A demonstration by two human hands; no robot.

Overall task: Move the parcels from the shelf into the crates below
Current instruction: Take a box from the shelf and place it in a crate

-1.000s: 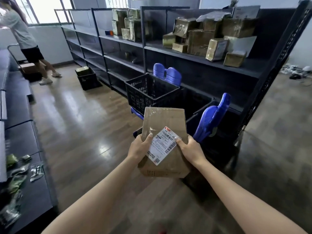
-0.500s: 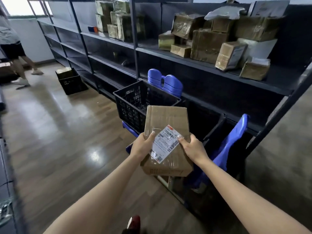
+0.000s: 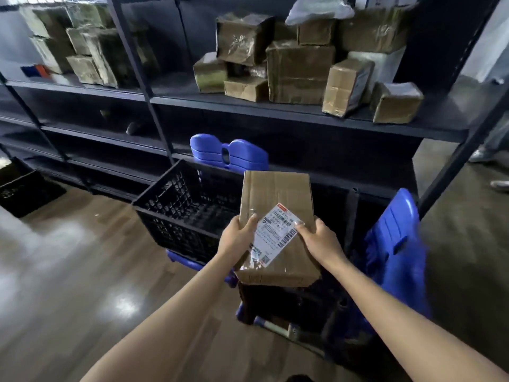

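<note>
A brown cardboard parcel [image 3: 275, 194] with a white shipping label is held flat in front of me. My left hand [image 3: 238, 238] grips its left edge, thumb on top. My right hand [image 3: 319, 241] grips its right edge, thumb on the label. The parcel hangs above a dark crate [image 3: 308, 307] right below it, mostly hidden. A black lattice crate [image 3: 176, 213] stands on a blue stool to the left. Several taped parcels [image 3: 300, 70] are piled on the dark shelf [image 3: 275, 111] above.
More parcels [image 3: 91, 51] sit on the shelf's left bay. Blue plastic chairs [image 3: 394, 244] stand to the right and behind the crates [image 3: 228, 155]. Another black crate [image 3: 24, 191] is on the wooden floor at far left. A shelf post [image 3: 462, 153] slants down at right.
I have stepped closer to the shelf and turned right. The parcel stays held in both hands and now hangs over the crates. The person at the left has left the view.
</note>
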